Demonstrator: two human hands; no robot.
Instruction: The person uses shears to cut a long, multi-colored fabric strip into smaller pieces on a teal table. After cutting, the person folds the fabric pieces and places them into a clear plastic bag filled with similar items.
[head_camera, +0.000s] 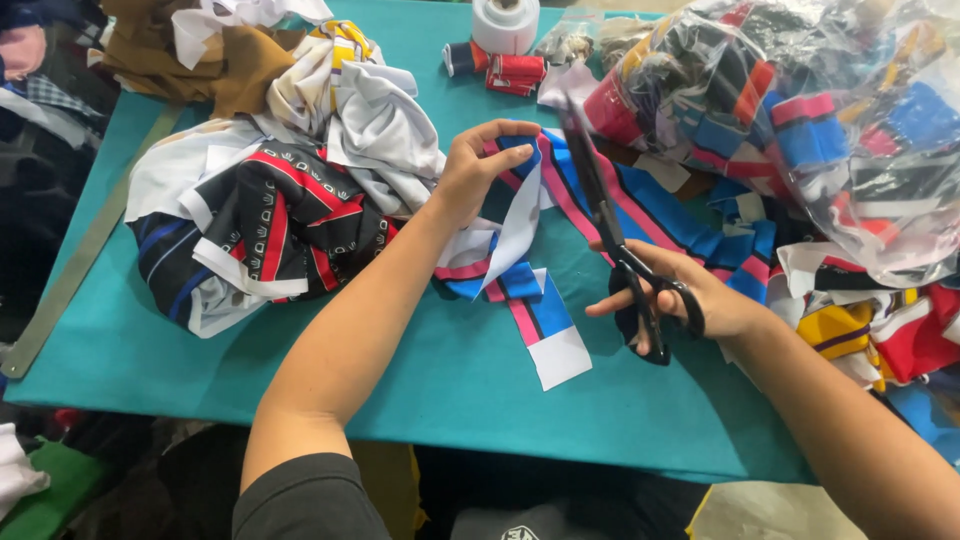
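Left hand (478, 168) pinches the blue, pink and white striped fabric strip (520, 290) at centre table. Right hand (690, 295), at four o'clock, fingers closed through black scissors (625, 255), blades parted. Clear plastic bag (820, 110) of coloured scraps bulges at two o'clock; red thread spools (515, 72) at twelve.

We cannot see the scissor tips (575, 130); they are blurred above our right hand (690, 300). The striped strip (520, 215) goes under our left hand (470, 170), so its end is hidden. Right of the right hand, the clear bag (830, 110) is cut by the edge, and its folds hide the cloth scraps inside.
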